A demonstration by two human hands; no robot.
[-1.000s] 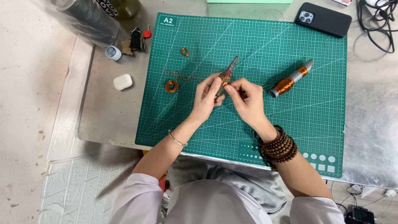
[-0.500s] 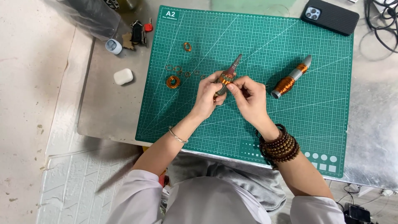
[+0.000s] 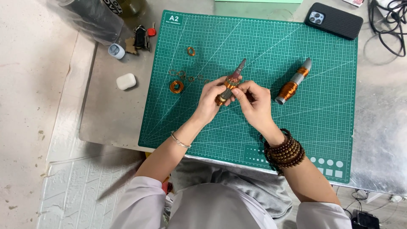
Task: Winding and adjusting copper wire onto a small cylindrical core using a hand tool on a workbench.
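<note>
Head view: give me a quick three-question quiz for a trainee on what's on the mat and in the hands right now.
1. True or false: both hands grip the copper-wound rotor above the green cutting mat.
2. Which side of the hands does the second rotor lie on: A) the person's left, B) the person's right, C) under the wrists?
3. Fill in: the copper coil ring lies on the mat beside the ______ hand.

Key
1. True: the left hand wraps the rotor body and the right hand pinches it near the top.
2. B: it lies flat on the mat, apart from the hands.
3. Left.
</note>
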